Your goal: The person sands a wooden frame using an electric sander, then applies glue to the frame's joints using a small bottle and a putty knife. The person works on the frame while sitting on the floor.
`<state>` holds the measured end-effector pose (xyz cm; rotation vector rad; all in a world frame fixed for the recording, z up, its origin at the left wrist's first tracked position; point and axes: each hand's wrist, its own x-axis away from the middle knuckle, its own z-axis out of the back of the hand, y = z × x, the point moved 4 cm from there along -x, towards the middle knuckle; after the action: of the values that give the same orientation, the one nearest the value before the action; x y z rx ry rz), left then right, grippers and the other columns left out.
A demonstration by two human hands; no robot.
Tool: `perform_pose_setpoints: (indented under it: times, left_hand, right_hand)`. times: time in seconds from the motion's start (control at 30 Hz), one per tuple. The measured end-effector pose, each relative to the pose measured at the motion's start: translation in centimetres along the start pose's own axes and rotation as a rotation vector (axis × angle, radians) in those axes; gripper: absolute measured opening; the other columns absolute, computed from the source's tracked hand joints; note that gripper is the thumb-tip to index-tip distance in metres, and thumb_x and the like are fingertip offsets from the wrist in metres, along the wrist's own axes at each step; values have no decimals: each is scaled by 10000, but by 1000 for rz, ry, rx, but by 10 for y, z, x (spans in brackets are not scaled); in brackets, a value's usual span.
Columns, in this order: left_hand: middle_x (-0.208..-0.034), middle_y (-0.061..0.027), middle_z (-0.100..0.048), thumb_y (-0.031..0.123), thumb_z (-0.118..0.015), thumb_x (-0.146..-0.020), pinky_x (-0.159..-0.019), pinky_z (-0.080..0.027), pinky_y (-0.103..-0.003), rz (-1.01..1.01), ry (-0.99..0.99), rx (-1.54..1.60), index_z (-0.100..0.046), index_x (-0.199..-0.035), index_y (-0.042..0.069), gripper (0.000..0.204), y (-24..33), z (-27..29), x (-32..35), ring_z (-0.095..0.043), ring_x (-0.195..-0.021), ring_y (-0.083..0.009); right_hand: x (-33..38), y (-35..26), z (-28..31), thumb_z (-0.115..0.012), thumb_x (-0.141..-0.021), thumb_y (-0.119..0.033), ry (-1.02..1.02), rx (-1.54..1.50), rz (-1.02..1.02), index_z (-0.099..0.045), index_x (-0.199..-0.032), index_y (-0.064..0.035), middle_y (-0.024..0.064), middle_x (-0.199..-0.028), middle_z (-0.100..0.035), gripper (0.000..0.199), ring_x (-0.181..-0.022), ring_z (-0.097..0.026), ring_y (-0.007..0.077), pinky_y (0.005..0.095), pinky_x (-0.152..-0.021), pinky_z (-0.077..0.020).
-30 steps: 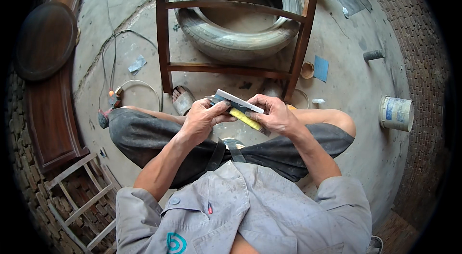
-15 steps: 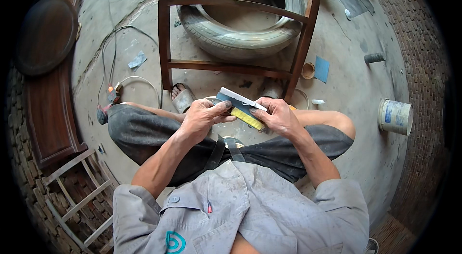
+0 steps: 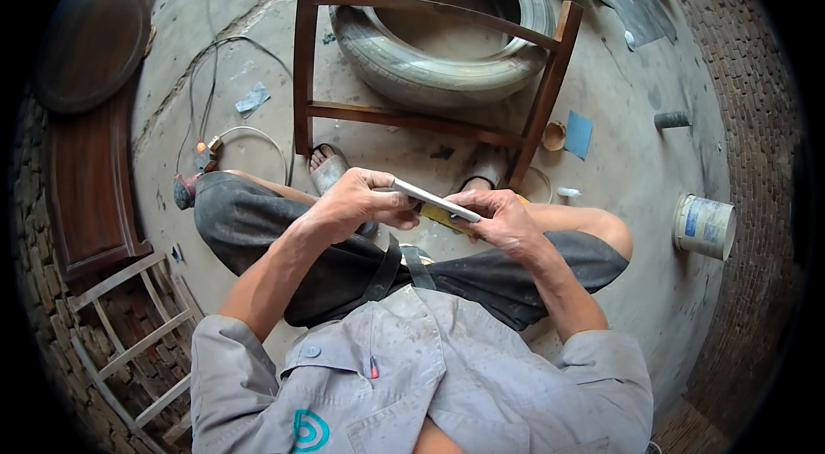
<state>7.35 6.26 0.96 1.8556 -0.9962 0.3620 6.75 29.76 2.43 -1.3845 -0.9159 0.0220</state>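
Note:
Between my two hands, in front of my crossed legs, is a piece of sandpaper, its pale grey side showing as a narrow slanted strip. A yellow block shows just below it, partly covered by the sheet and my fingers. My left hand pinches the sheet's upper left end between thumb and fingers. At the other end, my right hand grips the lower right end together with the block. Beyond my hands, a dark brown wooden frame leans against a tire lying flat.
A blue sandpaper square and a small round bowl lie right of the frame. A white bucket is tipped over at the right. Cables, dark wooden furniture panels and a pale slatted frame occupy the left.
The sandpaper has tilted, so its blue face no longer shows and less of the yellow block is visible. My left hand has turned and risen slightly; both hands keep their hold.

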Motion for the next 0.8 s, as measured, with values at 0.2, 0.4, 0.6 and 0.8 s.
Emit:
perform_pose_setpoints:
  times: [0.2, 0.4, 0.6, 0.8]
  left_hand:
    - [-1016, -239, -727, 33, -645, -994, -843, -647, -331, -80, -57, -19, -668, -1147, -128, 223, 6, -9, 5, -757, -924, -288]
    - [-1027, -233, -725, 5, -599, -1009, -836, -642, -338, -82, -2, 53, -661, -1156, -131, 210, -5, -2, -1, -754, -916, -301]
    - [-1106, -230, -703, 2, -566, -1018, -880, -625, -318, 8, 61, 181, -641, -1187, -130, 227, -9, 1, -4, -740, -976, -302]
    - [-1148, -225, -693, 19, -611, -1000, -963, -603, -319, 47, -36, 191, -637, -1178, -136, 238, 0, 6, 3, -719, -1066, -275]
  right_hand:
    - [-1, 0, 7, -663, -882, 77, 3, 219, 407, -754, -1209, -56, 60, -973, -772, 365, -787, -690, 124, 286, -669, -547]
    - [20, -30, -12, -739, -795, 18, 101, 715, 722, -746, -1176, -77, 111, -973, -750, 393, -846, -728, 267, 347, -717, -585]
    - [21, -25, -18, -727, -794, -1, 228, 891, 761, -730, -1186, -80, 129, -1046, -754, 400, -843, -733, 277, 370, -712, -588]
    - [3, -9, -11, -631, -825, 66, 175, 671, 616, -732, -1218, -80, 156, -966, -761, 431, -776, -747, 267, 325, -677, -583]
